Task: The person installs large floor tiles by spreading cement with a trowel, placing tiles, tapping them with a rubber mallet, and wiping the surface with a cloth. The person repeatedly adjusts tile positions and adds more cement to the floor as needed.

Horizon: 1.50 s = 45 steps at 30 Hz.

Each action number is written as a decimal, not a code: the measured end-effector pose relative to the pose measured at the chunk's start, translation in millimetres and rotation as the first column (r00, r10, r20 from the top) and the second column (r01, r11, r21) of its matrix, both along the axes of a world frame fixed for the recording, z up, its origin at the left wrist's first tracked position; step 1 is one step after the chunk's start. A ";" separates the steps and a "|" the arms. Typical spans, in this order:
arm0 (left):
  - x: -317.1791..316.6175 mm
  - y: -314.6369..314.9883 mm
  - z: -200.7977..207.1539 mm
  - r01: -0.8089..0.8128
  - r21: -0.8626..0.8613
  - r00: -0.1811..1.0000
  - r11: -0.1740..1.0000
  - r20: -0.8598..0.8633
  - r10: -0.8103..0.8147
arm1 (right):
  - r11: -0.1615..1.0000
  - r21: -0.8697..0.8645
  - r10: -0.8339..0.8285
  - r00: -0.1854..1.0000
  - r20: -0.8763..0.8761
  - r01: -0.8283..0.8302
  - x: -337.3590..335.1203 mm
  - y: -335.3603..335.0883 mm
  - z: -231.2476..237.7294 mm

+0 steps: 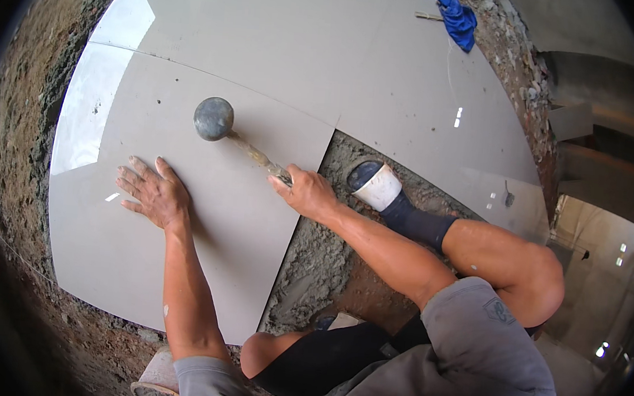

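Observation:
My right hand [308, 192] is wrapped round the handle of a rubber mallet [214, 119]. The mallet's dark grey round head is over the large glossy light-grey floor tile [238, 259]; whether it touches the tile I cannot tell. Its worn handle slants down to my fist near the tile's right edge. Flat on the same tile, to the left of the mallet, rests my left hand [156, 193], fingers spread. A thin joint line parts this tile from another glossy tile [285, 39] beyond it.
Wet grey mortar [311, 268] lies along the tile's right edge, by my shod foot [377, 186]. A blue cloth [459, 23] lies at the far right. Rough soil [21, 123] borders the left side. A whitish bucket [160, 375] stands at the lower left.

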<state>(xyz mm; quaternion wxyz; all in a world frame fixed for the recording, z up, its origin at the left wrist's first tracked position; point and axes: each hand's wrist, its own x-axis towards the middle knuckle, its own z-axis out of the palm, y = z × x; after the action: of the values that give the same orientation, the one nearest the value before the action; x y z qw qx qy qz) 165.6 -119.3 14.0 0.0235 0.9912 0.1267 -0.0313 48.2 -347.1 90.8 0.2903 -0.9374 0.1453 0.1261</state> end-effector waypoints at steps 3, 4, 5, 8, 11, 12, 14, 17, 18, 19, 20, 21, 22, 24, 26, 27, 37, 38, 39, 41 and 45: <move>2.2 -0.9 -2.5 -0.009 0.010 1.000 1.000 -0.001 0.009 | 0.983 0.184 -0.011 0.986 0.167 -0.020 -4.1 0.0 -1.9; 0.6 0.3 -3.0 -0.004 0.047 1.000 0.999 -0.014 0.004 | 0.985 0.172 -0.023 0.989 0.145 -0.002 -4.9 0.0 -3.1; -0.2 0.3 -3.6 -0.008 0.019 1.000 1.000 -0.015 0.008 | 0.985 0.170 -0.022 0.983 0.185 -0.010 -6.9 0.5 -2.0; 1.6 1.8 -4.5 0.000 0.026 1.000 1.000 0.000 0.000 | 0.994 0.108 0.024 0.995 0.096 -0.035 -5.0 1.2 2.8; 0.1 3.1 -6.9 -0.003 0.029 1.000 1.000 -0.021 0.004 | 0.987 0.155 0.024 0.993 0.117 -0.042 -1.3 5.3 12.3; 0.1 4.0 -7.7 -0.002 0.030 1.000 1.000 -0.031 0.003 | 0.982 0.184 0.012 0.981 0.195 -0.049 -0.7 9.5 15.7; -0.7 5.4 -9.5 0.083 -0.132 0.990 0.988 0.122 -0.067 | 0.952 0.251 0.069 0.921 0.383 -0.175 1.6 13.0 19.5; 1.0 7.7 -10.5 0.042 0.169 0.999 0.985 -0.035 -0.036 | 0.980 0.191 0.033 0.990 0.136 -0.059 1.5 16.3 19.1; 0.5 6.2 -10.4 0.021 0.065 1.000 0.998 0.010 -0.022 | 0.999 0.009 0.051 0.994 -0.101 -0.050 0.8 15.7 17.8; 2.0 5.2 -10.1 0.011 0.037 0.999 0.999 0.044 -0.012 | 0.994 0.097 0.053 0.999 -0.012 -0.052 2.4 13.1 14.5; 2.0 5.5 -9.5 -0.007 0.015 1.000 1.000 0.000 0.007 | 0.988 0.146 0.038 0.999 0.017 -0.040 -1.8 14.7 13.8; 3.3 4.4 -9.5 -0.016 0.012 1.000 1.000 0.001 0.016 | 0.986 0.164 0.011 0.995 0.095 -0.026 -2.8 12.6 11.7; 2.0 4.8 -8.8 0.012 0.032 0.999 0.999 0.039 -0.013 | 0.975 0.215 0.031 0.987 0.159 -0.065 -4.4 13.4 9.6; 2.2 4.2 -9.1 0.035 0.074 0.999 0.997 0.029 -0.038 | 0.973 0.228 -0.015 0.980 0.198 -0.031 -4.5 12.4 7.4; 2.0 4.6 -10.3 0.009 0.068 1.000 0.998 0.028 -0.011 | 0.988 0.151 0.034 0.999 0.012 -0.035 -2.6 14.5 8.7; 3.2 5.1 -11.3 0.010 0.050 1.000 0.999 0.019 -0.011 | 0.997 -0.020 0.066 0.984 -0.165 -0.070 0.3 17.3 10.0; 3.0 3.5 -5.4 -0.013 0.032 1.000 0.999 0.001 0.013 | 0.990 0.002 0.143 0.977 -0.161 -0.144 69.6 40.3 10.9; 3.1 3.2 -4.1 -0.014 0.004 1.000 1.000 0.005 0.014 | 0.985 0.059 0.169 0.983 -0.076 -0.165 72.5 35.2 9.3; 4.1 1.2 -3.9 -0.030 -0.035 0.999 0.999 -0.022 0.029 | 0.981 0.077 0.182 0.983 -0.034 -0.179 77.1 26.3 8.0; 2.6 1.3 -2.5 -0.026 -0.006 1.000 1.000 -0.014 0.026 | 0.955 0.122 0.278 0.959 -0.058 -0.269 84.9 10.0 10.4; 2.6 2.3 1.2 -0.038 -0.019 0.999 0.999 -0.031 0.037 | 0.841 -0.097 0.511 0.840 -0.181 -0.533 134.3 -36.9 39.4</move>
<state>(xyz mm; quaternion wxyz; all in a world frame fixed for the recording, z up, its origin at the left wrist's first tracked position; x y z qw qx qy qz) 168.1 -117.0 15.3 0.0317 0.9878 0.1452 -0.0470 182.6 -384.0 130.2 0.1650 -0.9478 -0.0862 0.2588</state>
